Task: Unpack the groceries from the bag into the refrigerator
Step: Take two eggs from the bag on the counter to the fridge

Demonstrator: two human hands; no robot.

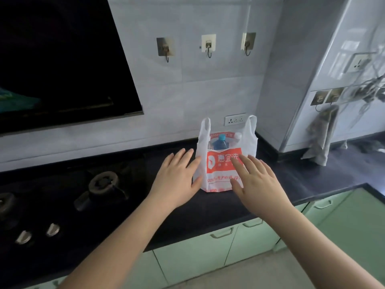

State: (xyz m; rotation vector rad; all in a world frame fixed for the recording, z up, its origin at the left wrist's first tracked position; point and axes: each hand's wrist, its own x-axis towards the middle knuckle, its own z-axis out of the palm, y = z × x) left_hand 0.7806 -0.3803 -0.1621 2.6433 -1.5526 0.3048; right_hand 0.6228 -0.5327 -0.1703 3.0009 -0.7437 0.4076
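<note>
Head view: a white-and-orange plastic bag [224, 163] is seen upright on the dark bench [208, 209], a blue-capped bottle [220, 141] showing inside; the left hand [177, 176] and right hand [256, 180] are held at its sides — fingers spread, nothing gripped.

Dark counter [218, 209] — bag [225, 163], perhaps cloth [320, 138]

A home kitchen. A black gas hob with round cast burners [103, 183] and metal knobs [23, 237] is set into a dark stone surface [208, 213], under a black glass extractor hood [62, 59]. Pale green cabinet doors with metal handles [195, 265] run below; stick-on metal hooks [208, 46] and a white wall socket [235, 119] sit on the grey-tiled wall.
</note>
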